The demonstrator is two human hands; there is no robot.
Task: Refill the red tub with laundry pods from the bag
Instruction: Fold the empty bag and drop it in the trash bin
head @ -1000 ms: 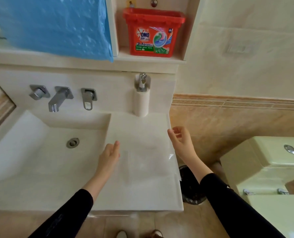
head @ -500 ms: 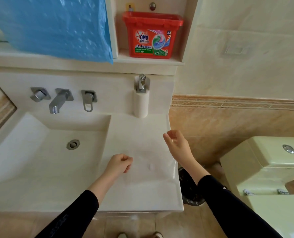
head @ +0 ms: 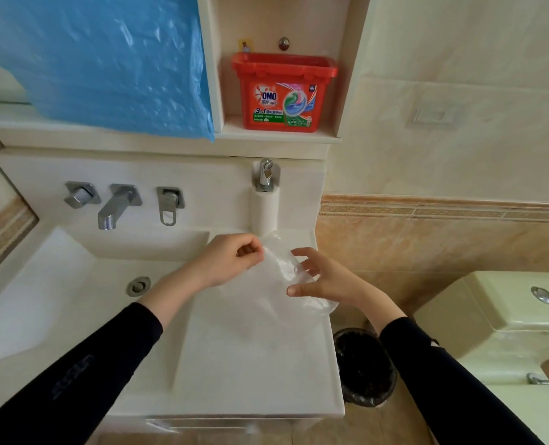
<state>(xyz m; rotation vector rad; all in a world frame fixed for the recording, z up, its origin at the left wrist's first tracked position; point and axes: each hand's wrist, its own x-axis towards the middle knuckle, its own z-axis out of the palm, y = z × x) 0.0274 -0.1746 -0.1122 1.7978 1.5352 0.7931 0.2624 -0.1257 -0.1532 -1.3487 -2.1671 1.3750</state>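
Note:
The red tub with an OMO label stands in a wall niche above the counter, its lid on. A clear, almost see-through plastic bag is lifted off the white counter to the right of the basin. My left hand pinches the bag's upper edge between thumb and fingers. My right hand sits at the bag's right side with fingers spread and touching the film. No pods can be made out inside the bag.
A white basin with a chrome tap lies left. A soap dispenser stands behind my hands. Blue plastic sheet hangs upper left. A black-lined bin sits on the floor beside a pale green toilet.
My left hand closed on the flat clear bag and raised it off the counter toward the dispenser. My right hand moved in to the bag's right side.

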